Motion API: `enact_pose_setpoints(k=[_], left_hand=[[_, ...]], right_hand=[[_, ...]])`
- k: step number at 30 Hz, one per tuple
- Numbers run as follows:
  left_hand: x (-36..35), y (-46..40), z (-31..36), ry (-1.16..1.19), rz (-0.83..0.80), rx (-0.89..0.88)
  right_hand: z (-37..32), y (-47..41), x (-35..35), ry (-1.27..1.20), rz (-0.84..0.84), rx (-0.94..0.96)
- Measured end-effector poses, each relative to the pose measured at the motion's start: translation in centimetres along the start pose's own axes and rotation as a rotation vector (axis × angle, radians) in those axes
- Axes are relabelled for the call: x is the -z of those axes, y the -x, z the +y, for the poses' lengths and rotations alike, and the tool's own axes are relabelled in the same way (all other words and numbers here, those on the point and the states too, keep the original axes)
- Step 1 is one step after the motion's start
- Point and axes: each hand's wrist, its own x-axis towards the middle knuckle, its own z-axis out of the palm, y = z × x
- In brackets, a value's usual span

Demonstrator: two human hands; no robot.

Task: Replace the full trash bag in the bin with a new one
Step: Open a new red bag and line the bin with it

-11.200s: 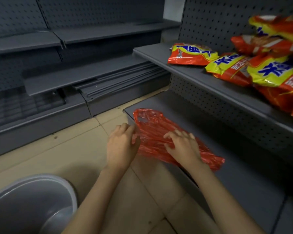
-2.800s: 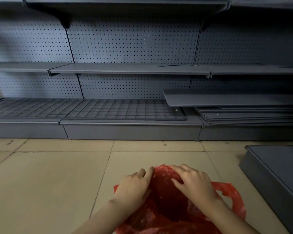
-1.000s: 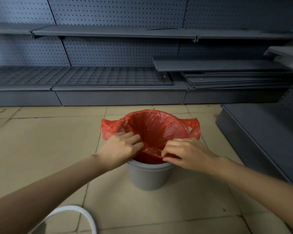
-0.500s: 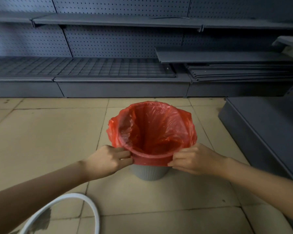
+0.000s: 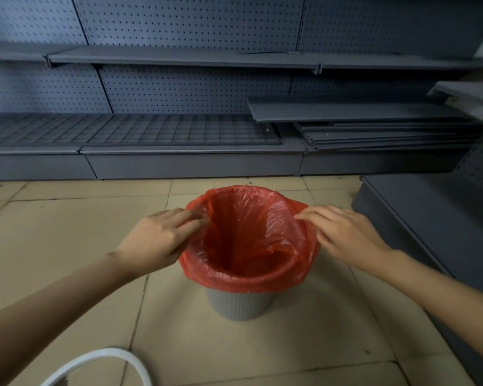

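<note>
A small grey ribbed bin stands on the tiled floor. A red trash bag lines it, its mouth folded out over the rim and hanging partway down the sides. My left hand is at the left side of the rim and pinches the bag's edge there. My right hand is at the right side, fingers spread and loosely resting on the folded plastic. The inside of the bag looks empty.
A white ring lies on the floor at the bottom left. Grey pegboard shelving runs along the back, with loose shelf boards stacked at right. A low grey shelf base juts in close on the right.
Both hands have moved from the near side of the rim up to its left and right sides. The bag's edge now lies folded over the rim all round.
</note>
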Motion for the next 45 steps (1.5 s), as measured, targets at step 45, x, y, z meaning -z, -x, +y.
enact_pose_setpoints(k=[45], left_hand=[[-2.2, 3.0, 0.2, -0.011, -0.072, 0.251]], right_hand=[[-4.3, -5.0, -2.5, -0.053, -0.217, 0.095]])
